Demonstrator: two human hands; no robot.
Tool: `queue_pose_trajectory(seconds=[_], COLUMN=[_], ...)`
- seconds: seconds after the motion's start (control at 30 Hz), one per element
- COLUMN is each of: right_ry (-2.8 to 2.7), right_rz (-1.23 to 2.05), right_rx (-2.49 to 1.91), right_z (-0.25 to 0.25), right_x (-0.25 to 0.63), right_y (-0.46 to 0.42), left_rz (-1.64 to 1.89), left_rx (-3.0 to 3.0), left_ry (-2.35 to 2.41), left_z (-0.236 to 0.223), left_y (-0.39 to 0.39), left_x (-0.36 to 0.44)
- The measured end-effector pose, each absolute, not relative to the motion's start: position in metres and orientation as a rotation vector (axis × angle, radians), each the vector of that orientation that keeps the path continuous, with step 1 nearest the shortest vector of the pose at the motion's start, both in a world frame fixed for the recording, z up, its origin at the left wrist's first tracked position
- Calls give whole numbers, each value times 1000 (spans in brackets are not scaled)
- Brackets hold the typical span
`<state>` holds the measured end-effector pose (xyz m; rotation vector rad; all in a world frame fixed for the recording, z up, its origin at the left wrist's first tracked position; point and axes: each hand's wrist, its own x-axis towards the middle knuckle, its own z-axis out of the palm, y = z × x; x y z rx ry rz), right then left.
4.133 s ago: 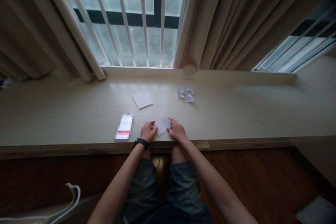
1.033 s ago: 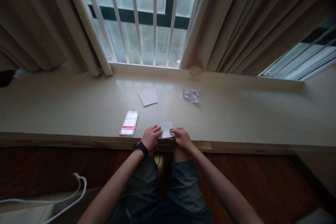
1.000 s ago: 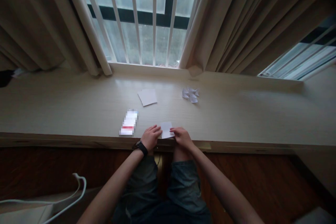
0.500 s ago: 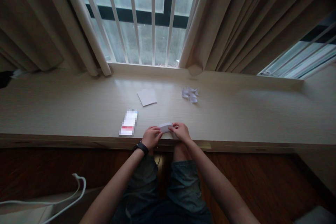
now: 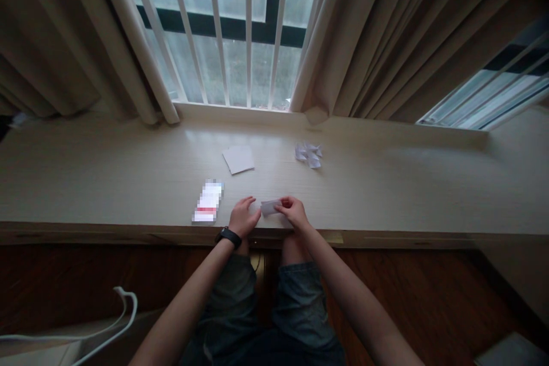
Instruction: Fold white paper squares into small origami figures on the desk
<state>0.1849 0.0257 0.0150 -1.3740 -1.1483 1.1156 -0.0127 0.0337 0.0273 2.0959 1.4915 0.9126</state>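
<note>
One phone (image 5: 208, 201), screen blurred, at nine o'clock from the folded paper (image 5: 270, 207), flat on the pale surface (image 5: 386, 183). Several white square sheets (image 5: 238, 160), loosely stacked, at eleven o'clock. One left hand (image 5: 244, 218), black band (image 5: 229, 237) at the wrist, at nine o'clock, fingers spread wide, thumb just beside the paper; contact cannot be told. One folded paper, narrow strip, near the surface's edge. One right hand (image 5: 294, 213), at three o'clock, fingers pinching the paper's end. Several folded white pieces (image 5: 307, 155), clustered, at one o'clock.
</note>
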Motion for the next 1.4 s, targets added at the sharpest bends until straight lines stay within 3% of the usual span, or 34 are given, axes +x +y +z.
queue_pose_trajectory(seconds=[0.4,0.6,1.4], right_ry=[-1013,-901,-1305], right_rz=[1054,1161,1113], right_rx=[-1314,-1303,-1345], right_z=[0,0,-9], right_x=[196,191,197], right_y=[40,37,34], left_rz=[681,990,810], left_rx=[1619,1142,1229], left_ry=[1225,1230,1072], left_z=[15,2,13], left_y=[67,59,59], left_x=[23,35,13])
